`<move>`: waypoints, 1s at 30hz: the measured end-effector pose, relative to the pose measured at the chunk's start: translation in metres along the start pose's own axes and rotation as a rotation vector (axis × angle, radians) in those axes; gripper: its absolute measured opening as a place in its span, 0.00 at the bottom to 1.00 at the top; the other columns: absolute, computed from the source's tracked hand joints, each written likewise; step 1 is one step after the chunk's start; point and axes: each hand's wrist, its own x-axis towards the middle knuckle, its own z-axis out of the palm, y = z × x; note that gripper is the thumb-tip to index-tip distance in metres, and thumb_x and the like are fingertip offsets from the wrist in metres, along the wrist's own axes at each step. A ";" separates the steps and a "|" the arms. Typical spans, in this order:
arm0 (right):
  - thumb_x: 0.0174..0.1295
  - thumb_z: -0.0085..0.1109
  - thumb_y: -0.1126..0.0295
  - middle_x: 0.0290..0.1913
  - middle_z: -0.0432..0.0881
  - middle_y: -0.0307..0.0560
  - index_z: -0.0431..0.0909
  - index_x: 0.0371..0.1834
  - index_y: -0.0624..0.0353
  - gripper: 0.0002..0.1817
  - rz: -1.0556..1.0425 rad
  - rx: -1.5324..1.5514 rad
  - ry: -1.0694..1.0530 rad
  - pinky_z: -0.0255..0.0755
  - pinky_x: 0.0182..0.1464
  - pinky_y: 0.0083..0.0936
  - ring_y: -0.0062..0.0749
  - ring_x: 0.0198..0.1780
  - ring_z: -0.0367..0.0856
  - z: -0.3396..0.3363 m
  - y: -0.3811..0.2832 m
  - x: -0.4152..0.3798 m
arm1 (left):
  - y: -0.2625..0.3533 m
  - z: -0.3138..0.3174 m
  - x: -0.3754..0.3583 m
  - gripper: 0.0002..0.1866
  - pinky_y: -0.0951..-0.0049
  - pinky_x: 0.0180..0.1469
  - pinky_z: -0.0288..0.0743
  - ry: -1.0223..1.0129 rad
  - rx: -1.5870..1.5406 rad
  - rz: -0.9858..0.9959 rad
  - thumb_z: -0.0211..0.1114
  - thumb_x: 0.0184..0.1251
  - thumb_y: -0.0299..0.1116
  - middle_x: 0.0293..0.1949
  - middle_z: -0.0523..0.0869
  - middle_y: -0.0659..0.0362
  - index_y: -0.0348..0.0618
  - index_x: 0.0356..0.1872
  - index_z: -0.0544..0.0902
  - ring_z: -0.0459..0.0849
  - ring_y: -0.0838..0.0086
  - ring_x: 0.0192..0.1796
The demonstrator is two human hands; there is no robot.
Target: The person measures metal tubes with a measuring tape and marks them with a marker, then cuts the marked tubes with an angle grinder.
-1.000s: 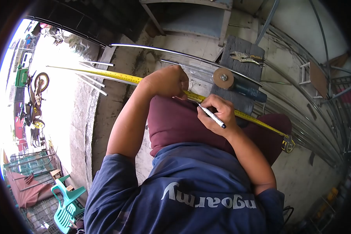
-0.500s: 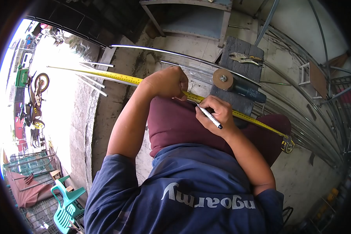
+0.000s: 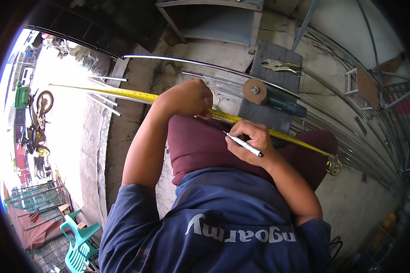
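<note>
Left hand: pinching tape measure flat; keep taut.
Right hand: gripping marker; tip square to graduation.

Left hand covers the tape measure under its fist, so grip can't be seen. Marker tip by right hand too small to tell contact. Tape markings unreadable.
</note>
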 end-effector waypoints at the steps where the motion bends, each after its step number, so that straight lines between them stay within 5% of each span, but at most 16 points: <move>1: 0.61 0.80 0.83 0.36 0.90 0.48 0.82 0.37 0.62 0.12 0.000 0.024 -0.017 0.80 0.36 0.29 0.33 0.31 0.88 -0.004 -0.005 -0.008 | -0.002 0.001 0.000 0.13 0.59 0.49 0.87 0.011 -0.003 0.018 0.87 0.54 0.31 0.35 0.96 0.52 0.42 0.41 0.97 0.95 0.60 0.41; 6: 0.60 0.80 0.84 0.36 0.89 0.50 0.83 0.39 0.62 0.12 0.059 -0.116 0.009 0.81 0.35 0.28 0.36 0.32 0.89 -0.057 -0.044 -0.060 | 0.002 0.001 -0.004 0.12 0.60 0.50 0.87 0.040 -0.026 -0.019 0.87 0.53 0.32 0.37 0.97 0.53 0.43 0.39 0.97 0.96 0.60 0.43; 14: 0.65 0.77 0.86 0.43 0.89 0.53 0.83 0.44 0.64 0.12 0.317 -0.233 0.401 0.82 0.41 0.22 0.24 0.38 0.86 -0.126 -0.062 -0.144 | 0.009 -0.006 0.003 0.12 0.60 0.52 0.88 -0.049 -0.007 -0.051 0.88 0.53 0.30 0.39 0.97 0.53 0.43 0.39 0.96 0.96 0.60 0.44; 22: 0.61 0.79 0.84 0.35 0.87 0.49 0.81 0.39 0.61 0.13 -0.035 -0.180 0.048 0.80 0.36 0.29 0.35 0.33 0.88 -0.043 -0.040 -0.041 | 0.006 0.000 0.002 0.12 0.60 0.51 0.87 -0.037 0.042 0.058 0.87 0.54 0.27 0.37 0.96 0.54 0.42 0.39 0.96 0.96 0.60 0.45; 26: 0.60 0.79 0.84 0.34 0.86 0.48 0.79 0.35 0.60 0.14 -0.062 -0.107 -0.006 0.81 0.36 0.33 0.39 0.32 0.88 0.001 -0.011 -0.005 | 0.018 -0.002 -0.007 0.13 0.60 0.51 0.87 -0.037 0.024 -0.054 0.86 0.53 0.28 0.37 0.96 0.53 0.42 0.41 0.96 0.96 0.59 0.45; 30: 0.59 0.80 0.84 0.34 0.86 0.50 0.79 0.36 0.61 0.14 -0.088 -0.115 0.086 0.81 0.35 0.31 0.39 0.31 0.88 0.020 0.011 0.004 | 0.006 0.003 -0.007 0.14 0.57 0.53 0.87 0.013 0.029 0.035 0.87 0.55 0.30 0.41 0.97 0.50 0.43 0.43 0.97 0.96 0.56 0.47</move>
